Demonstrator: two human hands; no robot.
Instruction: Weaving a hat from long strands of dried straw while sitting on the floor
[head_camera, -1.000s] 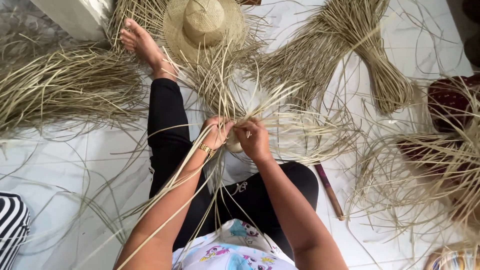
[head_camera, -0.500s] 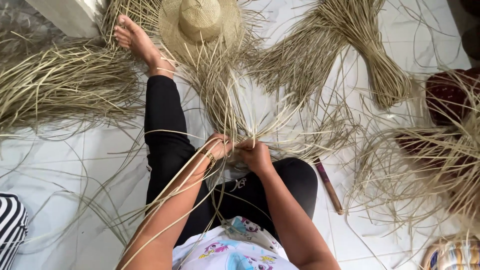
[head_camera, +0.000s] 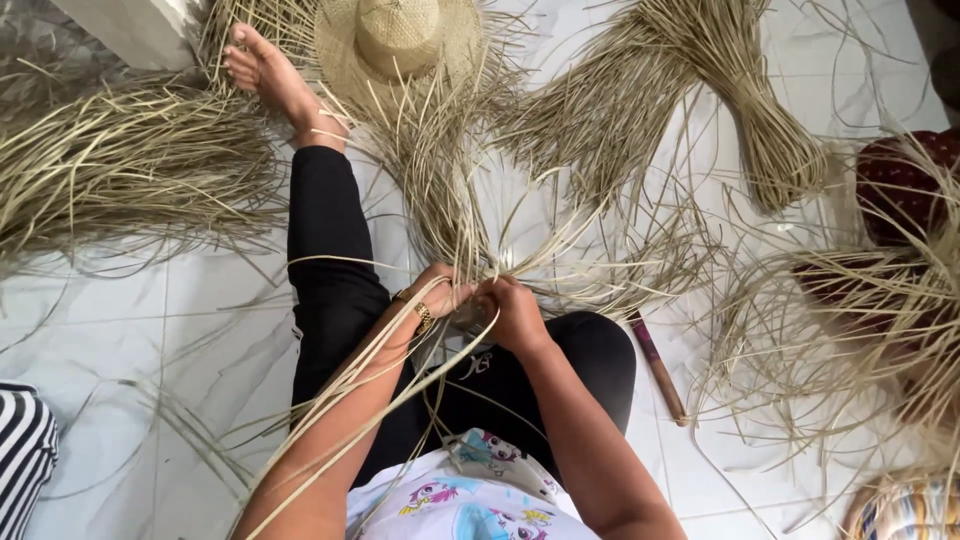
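both hands, left hand (head_camera: 435, 292) and right hand (head_camera: 512, 308), stay pinched on the pale dried straw strands (head_camera: 470, 250); they sit lower, nearer the lap, weaving on.

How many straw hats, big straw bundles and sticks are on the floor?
Woven pale straw hat: 1
Big bundles of dry tan straw: 2
Thin dark wooden stick: 1
Total: 4
The left hand and right hand grip loose straw strips together.
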